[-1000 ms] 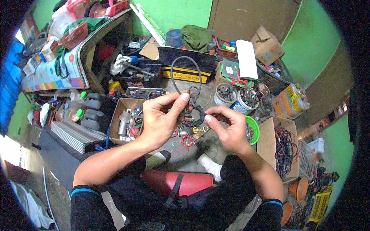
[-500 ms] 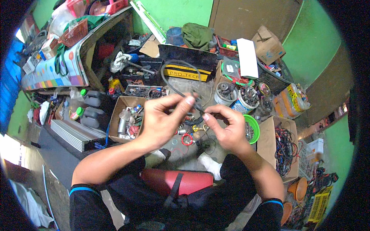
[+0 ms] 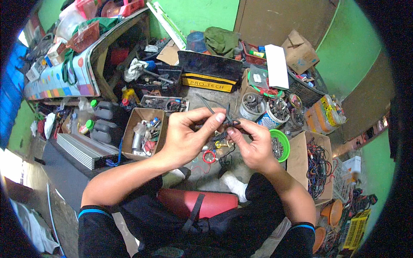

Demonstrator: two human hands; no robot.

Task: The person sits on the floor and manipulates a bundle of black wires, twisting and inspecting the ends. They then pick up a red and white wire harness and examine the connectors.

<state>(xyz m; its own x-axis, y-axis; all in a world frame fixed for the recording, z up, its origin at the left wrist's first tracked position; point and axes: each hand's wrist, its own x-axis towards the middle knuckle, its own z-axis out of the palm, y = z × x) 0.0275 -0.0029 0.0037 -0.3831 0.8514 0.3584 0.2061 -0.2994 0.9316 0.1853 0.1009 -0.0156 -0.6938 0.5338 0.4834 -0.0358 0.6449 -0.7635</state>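
My left hand (image 3: 189, 135) and my right hand (image 3: 254, 144) meet in the middle of the head view, both pinching a thin black rubber ring (image 3: 217, 112) that is squeezed into a narrow folded loop between the fingertips. Part of the ring is hidden by my fingers. Below the hands on the floor lie a small red ring (image 3: 209, 157) and a brass fitting (image 3: 221, 145). A red seat (image 3: 206, 203) shows between my knees.
A cardboard box of metal parts (image 3: 140, 133) sits left of my hands. A green bowl of screws (image 3: 278, 146) and tins of parts (image 3: 275, 112) are at the right. A black and yellow tool case (image 3: 211, 75) lies beyond. A box of wires (image 3: 316, 161) stands far right.
The black ring was held up as a wide round loop; now both hands have drawn together and lower, and the ring is squeezed into a narrow fold.
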